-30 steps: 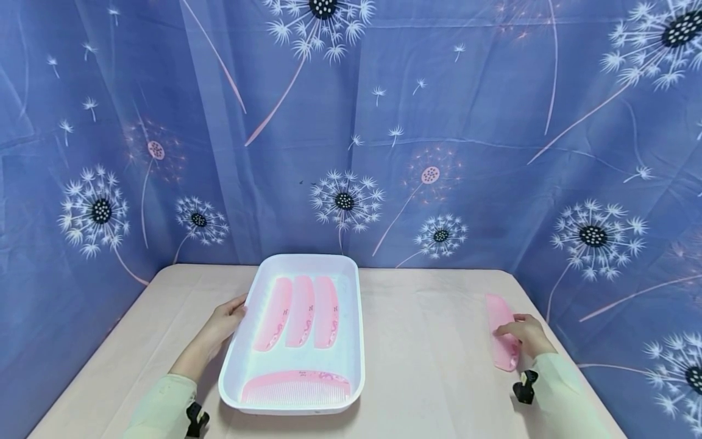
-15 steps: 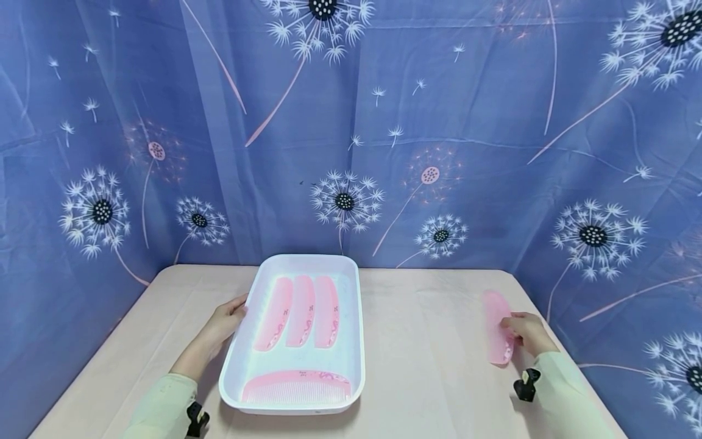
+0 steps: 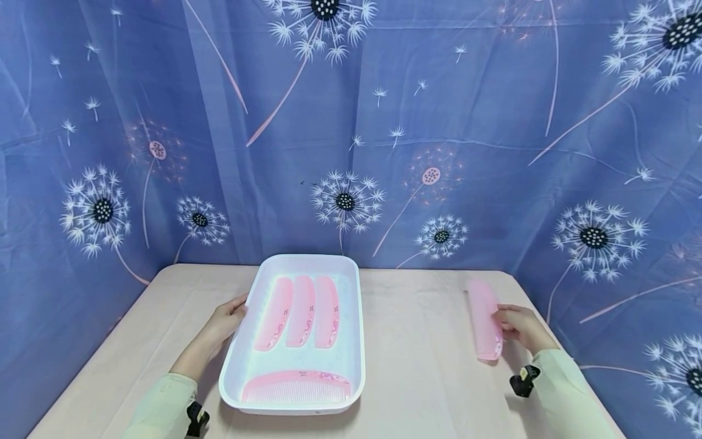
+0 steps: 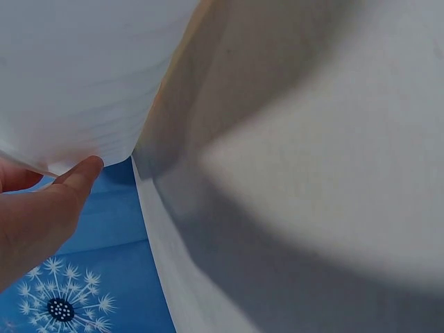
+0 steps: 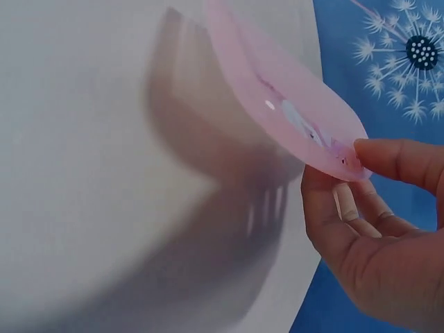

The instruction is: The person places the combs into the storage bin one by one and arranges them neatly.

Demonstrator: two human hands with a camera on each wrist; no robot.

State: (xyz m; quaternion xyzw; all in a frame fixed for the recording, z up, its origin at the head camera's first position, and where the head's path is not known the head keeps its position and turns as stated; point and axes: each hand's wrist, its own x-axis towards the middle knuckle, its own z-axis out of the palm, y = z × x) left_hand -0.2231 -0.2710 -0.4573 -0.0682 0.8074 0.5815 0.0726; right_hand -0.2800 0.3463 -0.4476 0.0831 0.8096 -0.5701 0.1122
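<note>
In the head view a white plastic tray (image 3: pixel 351 305) stands left of centre. Three pink combs (image 3: pixel 300 312) lie side by side in it, and another pink comb (image 3: pixel 296 388) lies crosswise at its near end. My left hand (image 3: pixel 219 326) grips the tray's left rim between thumb and fingers; the left wrist view shows the thumb against the tray's outer wall (image 4: pixel 83 90). At the far right, my right hand (image 3: pixel 523 326) pinches a pink comb (image 3: pixel 484 323) by its printed back edge. The right wrist view shows this comb (image 5: pixel 257 76) tilted, its shadow on the table.
A pale cloth covers the table (image 3: pixel 417 347). Blue curtains (image 3: pixel 493 110) with dandelion prints rise along its back and both sides. Each sleeve carries a black wrist device, the right one (image 3: pixel 524 381) close above the cloth.
The right hand has lifted the comb from the table, tilted it and carried it slightly left. Its thumb has shifted from the comb's face to its edge. The left hand and tray stay put.
</note>
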